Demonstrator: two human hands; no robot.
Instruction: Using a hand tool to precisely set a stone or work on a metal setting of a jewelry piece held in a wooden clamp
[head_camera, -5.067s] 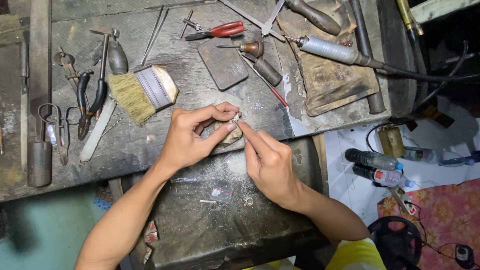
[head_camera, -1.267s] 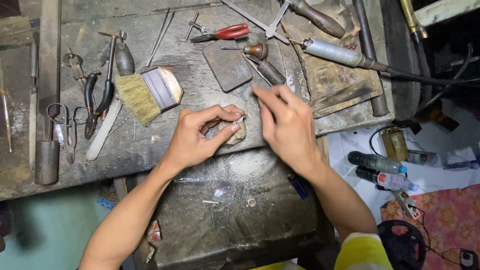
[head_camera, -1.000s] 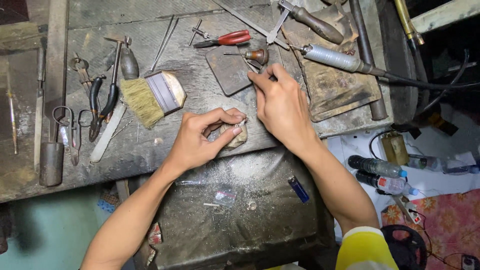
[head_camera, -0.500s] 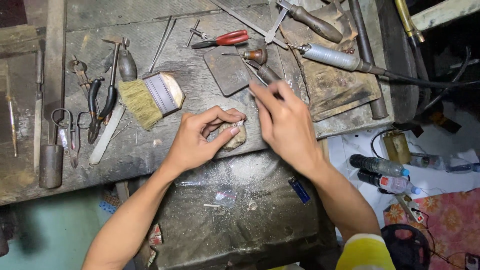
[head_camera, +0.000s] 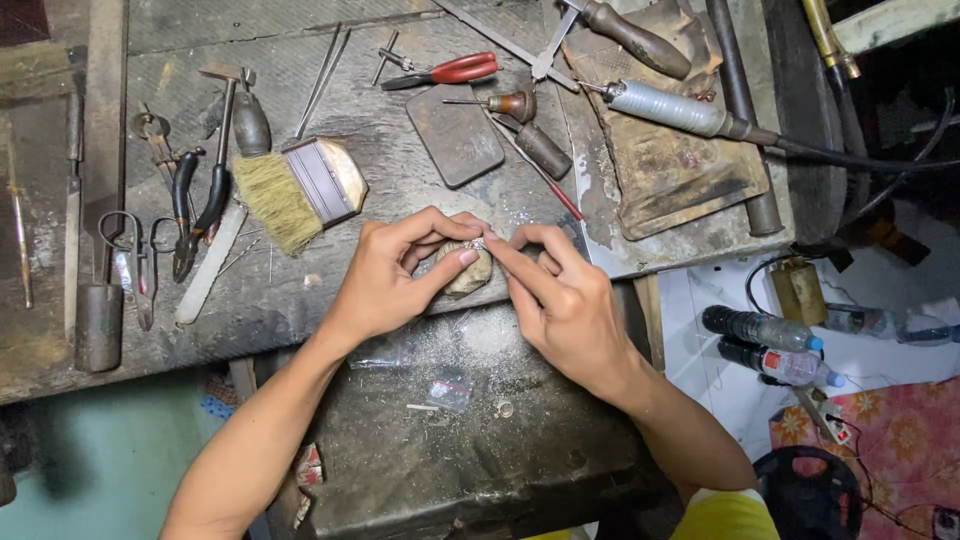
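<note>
Both hands meet at the front edge of the table (head_camera: 300, 320), near its middle. Left hand (head_camera: 395, 275) is curled round a small tan lump (head_camera: 468, 268), thumb & fingers closed on it, pressing it down against the edge, prob. so it sits steady like a little rest. Right hand (head_camera: 565, 300) comes in from the other side w/ forefinger and thumb pinched at a tiny shiny metal piece (head_camera: 477, 243) on top of the lump; too small to tell what it is, or if a fine tool is in that pinch. The two hands touch at the fingertips.

Below them a dark lower tray (head_camera: 560, 450) juts out under the edge, dusted w/ pale filings, a small clear bag (head_camera: 450, 390) lying in it, likely there to catch what drops.

Further back on the table: a flat bristle brush (head_camera: 300, 190) just left of the hands, black pliers (head_camera: 195, 215) & scissors (head_camera: 125, 255) toward the left edge, a dark metal plate (head_camera: 460, 135) and red-handled pliers (head_camera: 445, 70) behind, a grey handpiece w/ cable (head_camera: 670, 108) toward the right back corner. Nothing lies btw the hands and these tools; the reach is open.
</note>
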